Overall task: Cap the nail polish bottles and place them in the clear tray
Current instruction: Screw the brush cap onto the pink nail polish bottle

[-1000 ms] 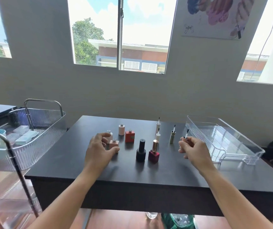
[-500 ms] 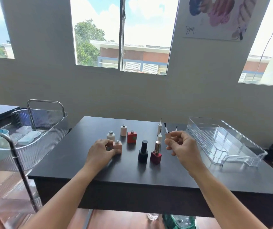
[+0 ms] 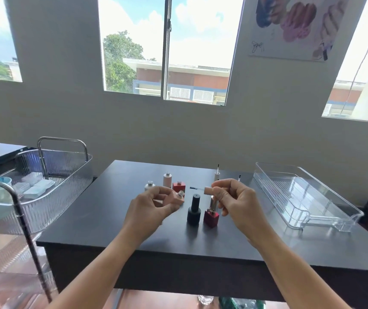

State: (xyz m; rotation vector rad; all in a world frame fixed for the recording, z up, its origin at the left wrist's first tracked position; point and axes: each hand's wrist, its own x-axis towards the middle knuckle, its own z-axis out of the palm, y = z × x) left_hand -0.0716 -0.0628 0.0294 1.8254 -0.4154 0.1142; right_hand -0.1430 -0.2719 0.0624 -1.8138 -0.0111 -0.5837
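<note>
Head view: left hand [image 3: 149,208] grips the peach bottle [image 3: 175,197], tilted, neck toward my right hand [image 3: 236,201], which pinches the peach brush cap [image 3: 208,190] just beside it. I should level the brush with the neck, slide in, then twist. Clear tray [image 3: 343,216] waits far right.

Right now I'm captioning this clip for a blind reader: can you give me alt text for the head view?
A left hand tilts an open peach bottle toward a brush cap held in the right hand, above a dark table. More small bottles stand behind; a clear tray sits empty at right.
</note>
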